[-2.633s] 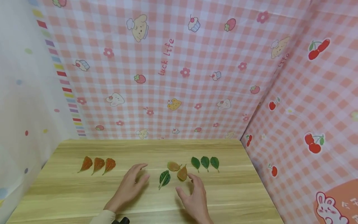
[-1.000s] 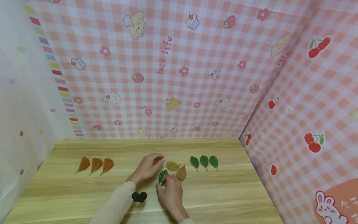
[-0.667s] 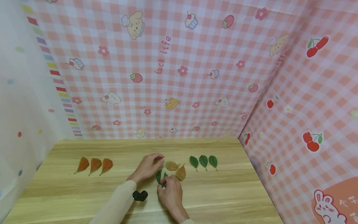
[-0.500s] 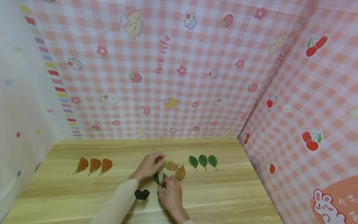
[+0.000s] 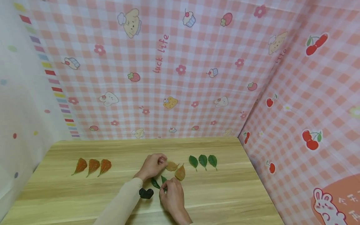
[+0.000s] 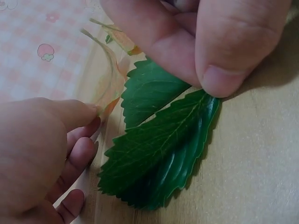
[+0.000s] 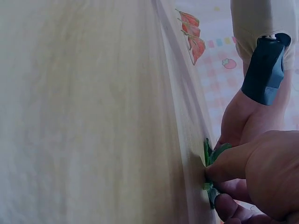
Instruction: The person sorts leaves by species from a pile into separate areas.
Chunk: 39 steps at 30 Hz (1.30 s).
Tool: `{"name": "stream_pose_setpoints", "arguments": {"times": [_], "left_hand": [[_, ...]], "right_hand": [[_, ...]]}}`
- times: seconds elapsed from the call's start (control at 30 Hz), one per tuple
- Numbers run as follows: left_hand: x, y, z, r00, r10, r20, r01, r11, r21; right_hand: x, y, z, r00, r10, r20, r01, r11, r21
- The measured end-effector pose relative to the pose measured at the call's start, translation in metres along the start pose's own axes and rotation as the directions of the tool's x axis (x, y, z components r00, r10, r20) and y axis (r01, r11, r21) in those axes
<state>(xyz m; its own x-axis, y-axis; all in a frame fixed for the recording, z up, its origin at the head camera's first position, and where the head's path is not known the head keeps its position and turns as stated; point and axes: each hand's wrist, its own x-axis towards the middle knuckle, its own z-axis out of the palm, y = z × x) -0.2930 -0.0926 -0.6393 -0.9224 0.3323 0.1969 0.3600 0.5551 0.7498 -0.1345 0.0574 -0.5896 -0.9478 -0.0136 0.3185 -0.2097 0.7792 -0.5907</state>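
1. a serrated green leaf (image 6: 159, 154) is between the person's two hands, around the middle of the wooden table (image 5: 225, 190).
2. the right hand (image 5: 172, 193) pinches the narrow end of that leaf between thumb and finger.
3. a second green leaf (image 6: 149, 88) shows just behind the first, one end hidden by the same fingers; whether it is pinched too, one cannot tell.
4. the left hand (image 5: 152, 165) has its fingers bent, their tips at the edge of a yellowish leaf (image 5: 171, 166); whether they pinch it or merely touch it cannot be told.
5. a browner leaf (image 5: 180, 173) lies just beside that one, its stem pointing away from the person.
6. farther right, three green leaves (image 5: 202, 161) lie in a row, stems toward the person.
7. well apart on the left, three orange-red leaves (image 5: 93, 166) form another row.
8. a cream sleeve (image 5: 119, 203) covers the left forearm, with a black device (image 5: 146, 193) at the wrist.
9. pink checked cloth (image 5: 157, 90) rises behind the table.
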Motion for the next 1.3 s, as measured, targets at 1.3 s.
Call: {"name": "stream_pose_setpoints", "arguments": {"times": [1.3], "left_hand": [[-0.071, 0.051, -0.100, 0.936, -0.290, -0.201, 0.225, 0.930, -0.292]], "right_hand": [[0.000, 0.001, -0.001, 0.999, 0.030, 0.037, -0.033, 0.997, 0.063]]}}
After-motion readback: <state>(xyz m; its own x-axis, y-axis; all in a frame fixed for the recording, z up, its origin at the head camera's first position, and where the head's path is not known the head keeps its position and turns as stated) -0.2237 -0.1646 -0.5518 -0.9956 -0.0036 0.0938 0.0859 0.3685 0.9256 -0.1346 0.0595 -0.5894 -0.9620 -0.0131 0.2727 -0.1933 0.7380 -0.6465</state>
